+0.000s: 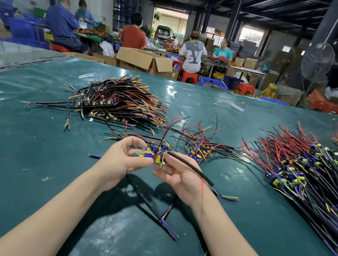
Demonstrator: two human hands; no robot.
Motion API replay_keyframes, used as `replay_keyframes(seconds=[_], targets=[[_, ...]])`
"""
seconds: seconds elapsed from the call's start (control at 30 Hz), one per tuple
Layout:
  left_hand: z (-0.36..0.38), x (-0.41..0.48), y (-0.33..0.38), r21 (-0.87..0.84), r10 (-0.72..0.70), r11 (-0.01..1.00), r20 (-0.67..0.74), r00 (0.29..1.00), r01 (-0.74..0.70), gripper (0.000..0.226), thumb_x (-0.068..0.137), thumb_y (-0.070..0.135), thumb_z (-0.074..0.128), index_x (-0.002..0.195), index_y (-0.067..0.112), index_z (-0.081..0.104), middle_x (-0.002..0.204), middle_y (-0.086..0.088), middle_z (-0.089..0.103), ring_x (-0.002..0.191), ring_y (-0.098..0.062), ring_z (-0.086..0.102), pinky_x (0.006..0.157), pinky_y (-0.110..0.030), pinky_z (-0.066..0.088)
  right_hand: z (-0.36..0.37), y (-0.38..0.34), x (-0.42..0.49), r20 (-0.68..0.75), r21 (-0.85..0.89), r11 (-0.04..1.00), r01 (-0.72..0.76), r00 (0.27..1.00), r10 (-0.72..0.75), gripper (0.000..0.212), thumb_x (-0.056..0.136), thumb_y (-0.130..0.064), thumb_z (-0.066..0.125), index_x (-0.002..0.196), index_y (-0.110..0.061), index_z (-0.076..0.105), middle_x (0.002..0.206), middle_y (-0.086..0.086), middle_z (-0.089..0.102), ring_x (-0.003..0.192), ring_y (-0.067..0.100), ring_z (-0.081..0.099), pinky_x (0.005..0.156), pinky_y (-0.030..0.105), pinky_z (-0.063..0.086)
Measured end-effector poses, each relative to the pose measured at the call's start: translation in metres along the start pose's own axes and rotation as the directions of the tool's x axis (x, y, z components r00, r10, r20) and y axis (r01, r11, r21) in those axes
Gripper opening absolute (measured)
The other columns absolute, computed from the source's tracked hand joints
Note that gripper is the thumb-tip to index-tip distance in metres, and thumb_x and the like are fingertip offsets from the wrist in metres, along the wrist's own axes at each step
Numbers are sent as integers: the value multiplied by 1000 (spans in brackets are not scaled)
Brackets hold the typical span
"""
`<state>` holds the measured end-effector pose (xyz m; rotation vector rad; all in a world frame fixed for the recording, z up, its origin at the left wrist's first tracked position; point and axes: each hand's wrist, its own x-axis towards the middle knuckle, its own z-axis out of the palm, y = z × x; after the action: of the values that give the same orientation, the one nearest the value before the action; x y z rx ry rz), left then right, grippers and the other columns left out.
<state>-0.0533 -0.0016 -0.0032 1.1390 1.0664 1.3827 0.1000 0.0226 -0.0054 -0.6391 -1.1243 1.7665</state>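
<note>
Over the green table (24, 171) my left hand (123, 158) pinches a small green circuit board (143, 156) with blue and yellow parts and red wires rising from it. My right hand (180, 177) holds a second small board (161, 161) right beside the first, its fingers curled under it. A black sheathed cable (192, 168) runs from that board across my right hand and ends in blue, yellow and red leads. Another black cable (147, 202) hangs below my hands down to the table.
A heap of wired boards (121, 100) lies at the back left, a small loose cluster (202, 148) just beyond my hands, and long rows of boards with red and black wires (302, 173) on the right. Behind the table, several people sit among cardboard boxes (143, 60).
</note>
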Motion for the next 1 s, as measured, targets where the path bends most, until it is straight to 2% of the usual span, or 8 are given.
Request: replay_keyframes(seconds=[0.3,0.43,0.57,0.77,0.83,0.9,0.97,1.0], targets=[[0,-1,2,-136,-82,986,72,994,92,31,78,-21,52,84,9,49,51,2,61,38,-5,50,36,-11,36,-6,0,0,85,-106,992,66,995,-57,19,85,6,48,79,-3,64,65,1,70,55,11,65,58,22,55],[-2,-3,6,-154,-110,979,168,980,137,34,75,-22,54,85,10,48,50,2,57,37,-6,49,35,-11,36,-8,0,-2,170,-50,998,47,985,-38,9,62,-17,72,68,-11,74,71,3,72,58,14,67,60,25,56],[-4,-4,8,-163,-120,974,204,972,155,44,60,-22,61,87,10,48,50,-1,58,37,-7,49,36,-11,37,-10,3,0,202,7,1000,27,979,-27,46,36,-36,92,71,-11,75,71,4,72,59,15,68,60,26,56],[-6,-5,9,-186,-95,972,235,967,140,41,68,-23,58,87,11,45,62,-8,67,42,-10,56,41,-14,42,-9,2,-1,212,78,997,-17,977,0,52,27,-34,95,68,-8,75,66,5,71,54,14,67,55,25,56],[-5,-4,7,-234,-77,963,249,966,137,40,61,-17,57,87,12,46,69,-10,69,48,-12,59,44,-16,44,-5,0,-2,215,155,987,-36,977,2,47,30,-27,94,67,-6,75,62,5,69,52,13,66,51,23,54],[-7,-1,7,-240,-66,963,232,970,123,38,62,-15,57,88,11,46,69,-9,70,51,-12,62,48,-18,48,2,-3,-2,205,161,987,29,977,-62,27,46,-20,84,68,-7,75,64,6,70,55,13,67,54,24,55],[-12,2,9,-140,-69,986,125,990,87,38,73,-21,60,90,10,47,72,-7,71,55,-10,65,53,-18,52,4,-5,-2,87,124,986,112,989,-124,10,60,-10,69,68,-10,74,64,3,70,56,12,67,57,24,56],[-14,3,9,-44,-54,997,33,998,56,34,77,-18,60,90,11,47,78,-8,71,57,-10,65,54,-17,52,1,-5,-1,-3,69,988,137,991,-137,12,68,-2,64,72,-11,72,63,0,70,54,10,65,56,22,55]])
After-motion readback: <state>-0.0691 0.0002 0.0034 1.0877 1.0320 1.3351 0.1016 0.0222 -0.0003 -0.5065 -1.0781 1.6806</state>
